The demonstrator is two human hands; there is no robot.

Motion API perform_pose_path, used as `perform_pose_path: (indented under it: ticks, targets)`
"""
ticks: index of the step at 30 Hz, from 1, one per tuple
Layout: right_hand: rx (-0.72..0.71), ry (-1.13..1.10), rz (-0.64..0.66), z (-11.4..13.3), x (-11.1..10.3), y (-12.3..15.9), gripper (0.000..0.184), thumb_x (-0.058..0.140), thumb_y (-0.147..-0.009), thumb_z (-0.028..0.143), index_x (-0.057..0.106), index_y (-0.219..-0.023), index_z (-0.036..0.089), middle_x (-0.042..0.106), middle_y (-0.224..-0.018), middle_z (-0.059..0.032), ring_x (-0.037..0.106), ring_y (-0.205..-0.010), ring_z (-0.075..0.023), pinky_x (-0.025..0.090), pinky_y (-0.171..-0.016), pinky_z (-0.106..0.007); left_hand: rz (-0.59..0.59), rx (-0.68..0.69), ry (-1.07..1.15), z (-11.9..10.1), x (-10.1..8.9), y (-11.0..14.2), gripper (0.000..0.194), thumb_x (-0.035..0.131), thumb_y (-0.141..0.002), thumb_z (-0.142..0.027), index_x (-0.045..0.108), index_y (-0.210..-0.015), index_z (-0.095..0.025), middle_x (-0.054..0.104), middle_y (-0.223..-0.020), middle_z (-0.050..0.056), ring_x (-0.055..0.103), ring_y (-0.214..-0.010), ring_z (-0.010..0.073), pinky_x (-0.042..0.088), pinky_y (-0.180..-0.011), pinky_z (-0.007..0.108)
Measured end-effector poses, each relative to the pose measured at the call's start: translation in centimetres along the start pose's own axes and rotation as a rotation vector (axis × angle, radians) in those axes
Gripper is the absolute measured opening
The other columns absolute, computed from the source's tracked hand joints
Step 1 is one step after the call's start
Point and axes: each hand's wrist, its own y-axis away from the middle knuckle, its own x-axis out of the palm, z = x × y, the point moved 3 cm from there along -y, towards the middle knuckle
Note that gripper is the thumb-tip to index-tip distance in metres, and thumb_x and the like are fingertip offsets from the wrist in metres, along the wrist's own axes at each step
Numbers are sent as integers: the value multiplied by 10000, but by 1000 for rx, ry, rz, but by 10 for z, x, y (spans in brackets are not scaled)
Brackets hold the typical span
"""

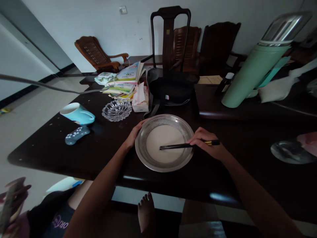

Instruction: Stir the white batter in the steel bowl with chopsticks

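A wide metal bowl stands on the dark table near its front edge, with a pale, milky liquid in it. My left hand grips the bowl's left rim, its fingertips partly hidden by the bowl's side. Held in my right hand is a pair of black chopsticks with gold bands near the top. They lie low across the bowl from the right, their tips in the liquid near the middle.
Left of the bowl are a glass dish, a light blue mug and a game controller. Behind it sit a tissue box, books and a black bag. A tall green thermos stands right. Another person's hand holds something at lower left.
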Motion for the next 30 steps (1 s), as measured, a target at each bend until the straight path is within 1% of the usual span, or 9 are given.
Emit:
perform_pose_path:
  ticks: [3,6,8,11,16,19,23,26,30]
  targets:
    - [0,43,-37,-4,-1,-1,127,607,-917,264,732,-894,265,766,-908,-20,635,-874,-206,510,-795,-385,7,-13,8,-1,1,0,606,465,-862,-506,563,-1343,-150,601,-1361,105,490,-1285,335,328,-1123,476]
    - [85,29,-165,-6,-19,1,244,549,-952,320,721,-795,247,748,-825,-29,652,-818,-203,507,-756,-372,14,-4,-1,-1,2,0,614,459,-858,-512,565,-1338,-144,619,-1333,110,504,-1268,332,339,-1116,471]
    - [90,-17,-191,-4,-27,3,337,505,-972,363,709,-734,241,732,-755,-31,653,-759,-199,500,-723,-366,11,0,-5,-1,1,0,617,457,-859,-513,565,-1337,-138,625,-1324,114,505,-1265,334,332,-1118,478]
    - [69,-42,-124,-1,-23,3,358,496,-975,374,710,-720,244,738,-750,-30,641,-735,-197,495,-699,-363,4,-6,0,-1,1,0,614,462,-861,-510,568,-1339,-139,629,-1320,115,498,-1271,343,331,-1116,490]
    - [-18,40,12,-1,3,-2,128,600,-922,277,726,-902,274,771,-935,-14,635,-869,-206,511,-790,-391,2,-9,30,-1,2,1,599,481,-864,-508,574,-1341,-158,617,-1342,106,491,-1283,344,323,-1122,487]
    - [15,96,-87,-3,-6,-2,124,615,-913,295,723,-858,267,769,-920,-20,645,-871,-212,499,-806,-404,0,-8,27,-2,2,2,602,478,-869,-512,572,-1346,-158,612,-1350,106,479,-1298,340,310,-1133,476]
    - [105,29,-196,-4,-28,2,326,521,-960,381,716,-735,248,740,-757,-38,646,-764,-212,494,-733,-394,-4,0,7,0,0,1,599,482,-864,-517,582,-1336,-163,609,-1356,98,485,-1292,335,302,-1139,472]
    - [97,-36,-119,-1,-24,3,365,497,-969,377,721,-715,241,732,-730,-40,633,-724,-204,495,-697,-382,-6,5,9,1,0,0,594,484,-857,-520,595,-1318,-163,625,-1334,100,490,-1285,338,318,-1128,470]
    - [20,7,5,2,0,-1,176,577,-930,288,743,-876,268,763,-865,-24,628,-819,-203,515,-742,-376,-7,-8,1,-1,0,1,591,485,-857,-506,587,-1325,-161,626,-1331,98,485,-1289,338,312,-1132,477]
